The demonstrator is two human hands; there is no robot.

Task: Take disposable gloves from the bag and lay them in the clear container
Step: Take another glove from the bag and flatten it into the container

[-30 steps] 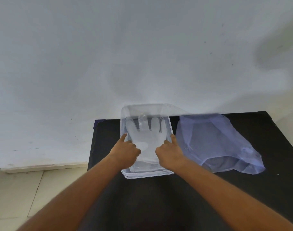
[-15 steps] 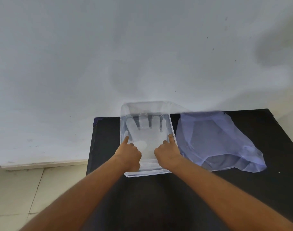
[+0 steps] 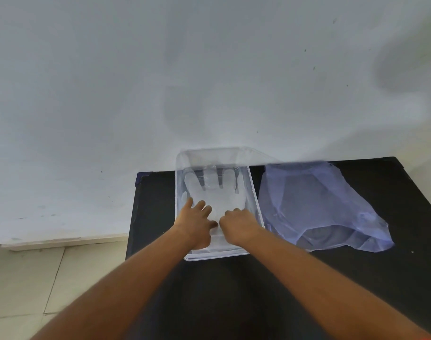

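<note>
A clear plastic container (image 3: 255,192) stands on the black table (image 3: 234,293), its long side running away from me. A translucent disposable glove (image 3: 217,192) lies flat inside, fingers pointing to the far end. Both my hands are inside the near half of the container, resting on the glove's cuff end. My left hand (image 3: 197,225) lies palm down with its fingers slightly spread. My right hand (image 3: 239,224) sits beside it with its fingers curled under, almost touching the left. The bluish translucent bag (image 3: 315,204) lies slack just right of the container.
The table's far edge meets a white wall (image 3: 209,69). Its left edge drops to a beige tiled floor (image 3: 25,278). Dark tabletop stretches in front of the container and past the bag on the right.
Both hands have slid from the container's side walls toward its middle. The pointing index fingers are gone; the left fingers are spread and the right ones curled.
</note>
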